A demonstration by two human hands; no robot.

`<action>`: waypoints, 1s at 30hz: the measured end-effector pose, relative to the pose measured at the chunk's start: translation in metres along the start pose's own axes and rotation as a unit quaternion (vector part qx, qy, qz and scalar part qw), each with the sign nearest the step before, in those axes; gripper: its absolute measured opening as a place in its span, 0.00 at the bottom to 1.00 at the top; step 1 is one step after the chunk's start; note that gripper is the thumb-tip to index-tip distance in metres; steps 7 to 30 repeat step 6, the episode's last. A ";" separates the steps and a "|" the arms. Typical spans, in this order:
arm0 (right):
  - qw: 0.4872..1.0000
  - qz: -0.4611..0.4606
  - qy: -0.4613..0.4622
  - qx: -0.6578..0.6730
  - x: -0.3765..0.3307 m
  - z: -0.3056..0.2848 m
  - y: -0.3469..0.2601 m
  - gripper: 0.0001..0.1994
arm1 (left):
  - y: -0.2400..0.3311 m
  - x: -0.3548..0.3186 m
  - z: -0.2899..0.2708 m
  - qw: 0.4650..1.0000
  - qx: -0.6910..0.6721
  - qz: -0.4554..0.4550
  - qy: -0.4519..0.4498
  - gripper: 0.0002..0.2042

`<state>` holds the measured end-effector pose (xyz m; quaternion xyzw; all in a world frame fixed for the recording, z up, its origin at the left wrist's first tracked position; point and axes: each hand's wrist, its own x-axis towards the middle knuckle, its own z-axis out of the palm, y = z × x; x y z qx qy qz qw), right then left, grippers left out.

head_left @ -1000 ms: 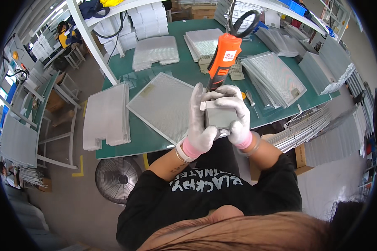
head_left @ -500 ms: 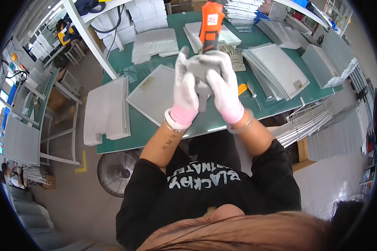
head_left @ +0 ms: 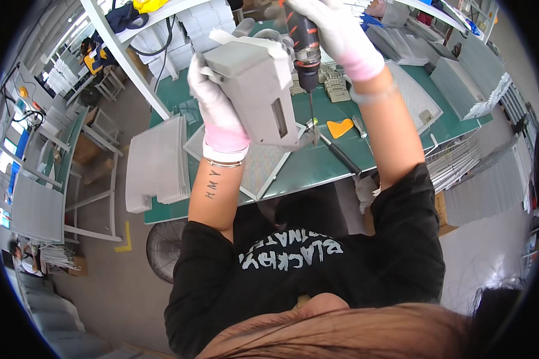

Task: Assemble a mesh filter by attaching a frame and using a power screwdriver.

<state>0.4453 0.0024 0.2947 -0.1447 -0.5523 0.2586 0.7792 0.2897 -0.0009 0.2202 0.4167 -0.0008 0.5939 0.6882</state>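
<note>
My left hand (head_left: 217,110), in a white glove with a pink cuff, grips a grey box-shaped housing (head_left: 245,78) with a slot in its side, lifted above the table. My gloved right hand (head_left: 336,33) is closed around a black-and-orange power screwdriver (head_left: 306,45), partly cut off by the top edge of the view. Its long bit (head_left: 312,106) points down beside the housing's right side; I cannot tell whether the two touch. Below them a flat silver mesh panel (head_left: 259,170) lies on the green table, partly hidden by the housing.
On the green table (head_left: 305,179) are an orange scraper (head_left: 339,128), a small screwdriver (head_left: 359,126) and a dark-handled tool (head_left: 341,154). Stacked white panels (head_left: 156,161) stand at the left edge, grey parts (head_left: 336,87) behind. A floor fan (head_left: 163,251) stands below left; a shelf post (head_left: 129,60) rises at left.
My hands have separated. The grey housing has come nearer in my left hand and turned to show its slotted side. My right hand has moved up and right, and the power screwdriver now points down.
</note>
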 end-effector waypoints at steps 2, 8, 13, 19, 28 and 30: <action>0.940 0.278 -0.197 0.012 0.008 -0.010 -0.006 0.13 | 0.005 0.004 -0.006 1.000 0.020 -0.010 -0.016 0.38; 0.937 0.292 -0.090 0.168 0.008 -0.001 0.003 0.12 | 0.006 0.022 0.033 0.942 0.266 0.154 0.131 0.41; 0.937 0.292 -0.090 0.168 0.008 -0.001 0.003 0.12 | 0.006 0.022 0.033 0.942 0.266 0.154 0.131 0.41; 0.937 0.292 -0.090 0.168 0.008 -0.001 0.003 0.12 | 0.006 0.022 0.033 0.942 0.266 0.154 0.131 0.41; 0.937 0.292 -0.090 0.168 0.008 -0.001 0.003 0.12 | 0.006 0.022 0.033 0.942 0.266 0.154 0.131 0.41; 0.937 0.292 -0.090 0.168 0.008 -0.001 0.003 0.12 | 0.006 0.022 0.033 0.942 0.266 0.154 0.131 0.41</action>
